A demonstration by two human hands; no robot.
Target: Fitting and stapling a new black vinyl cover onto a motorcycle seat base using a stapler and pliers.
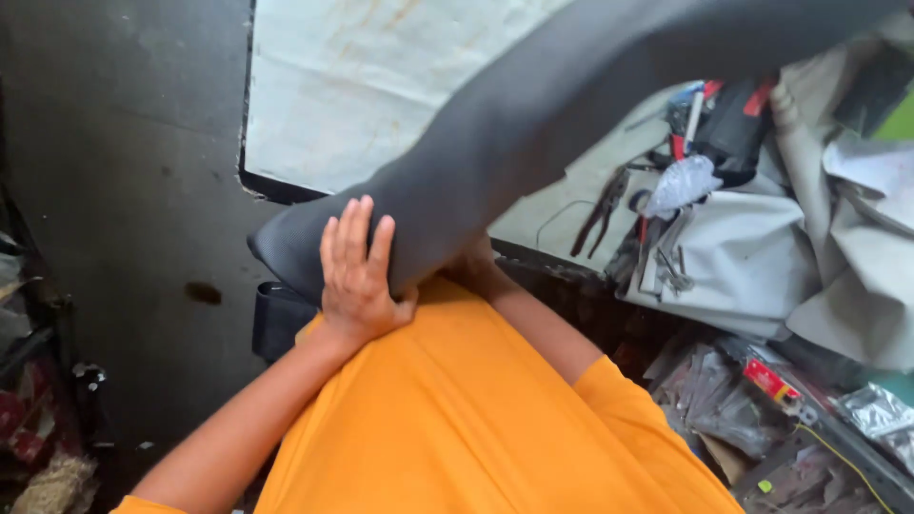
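My left hand (357, 276) flat on dark grey cushion (533, 124), fingers pressed together. Right hand (473, 259) mostly tucked under it, can't tell fingers. Pliers (600, 209) nearby on bench.

Light: soft daylight from above, bright on my orange shirt (457, 419) and the pale sheet (333, 86).
Shadows: the floor (124, 190) at left sits dim; clutter along the left edge is nearly lost in dark.
Glare: mild shine on the plastic wrap (681, 183).
Focus: my left hand (357, 276) reads fairly sharp; the dark cushion (533, 124) smears with motion toward upper right.
Edges: slight wide-angle stretch.
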